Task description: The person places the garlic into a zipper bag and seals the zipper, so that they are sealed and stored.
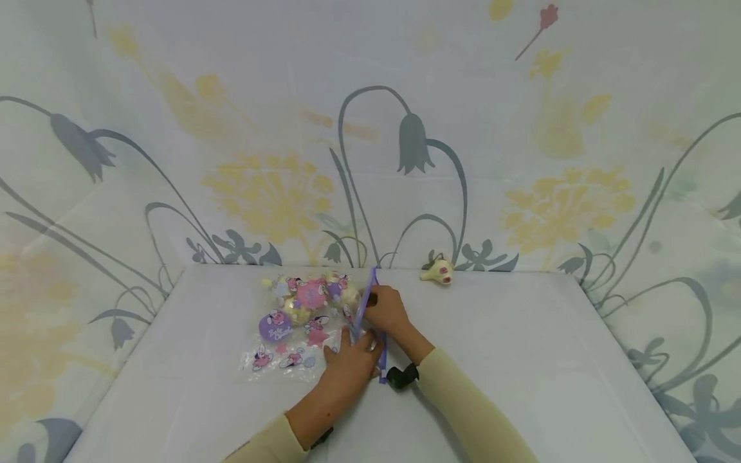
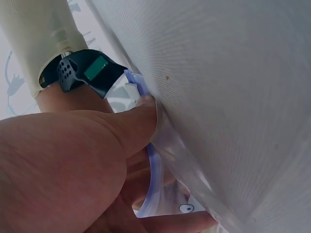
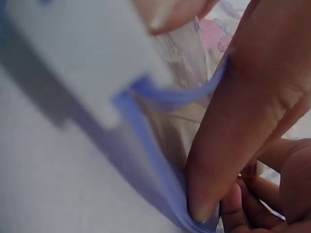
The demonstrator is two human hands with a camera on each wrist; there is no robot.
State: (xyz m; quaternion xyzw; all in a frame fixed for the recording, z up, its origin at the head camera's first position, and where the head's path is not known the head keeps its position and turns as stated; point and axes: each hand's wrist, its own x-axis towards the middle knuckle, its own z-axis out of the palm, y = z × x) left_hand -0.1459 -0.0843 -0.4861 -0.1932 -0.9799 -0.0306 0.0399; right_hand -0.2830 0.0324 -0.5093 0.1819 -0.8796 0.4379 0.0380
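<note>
A clear zip bag (image 1: 316, 339) with a purple zip strip and pink and purple prints lies flat, its mouth toward the right. Pale yellow toys (image 1: 296, 312) show through the plastic. My left hand (image 1: 350, 360) holds the bag's mouth edge, the thumb (image 2: 141, 119) against the film and the other fingers beyond the strip. My right hand (image 1: 389, 310) reaches in at the mouth with curled fingers. Between them a bit of a cream toy with a dark red mark (image 3: 251, 169) shows; most of it is hidden. A white zip slider (image 3: 92, 53) sits on the strip.
Another pale yellow toy (image 1: 440, 271) with reddish spots lies at the table's back edge, right of the bag. The white table (image 1: 521, 360) meets a flower-printed cloth backdrop (image 1: 475, 193) behind and at both sides. A dark wrist camera (image 1: 402, 377) is strapped to the right wrist.
</note>
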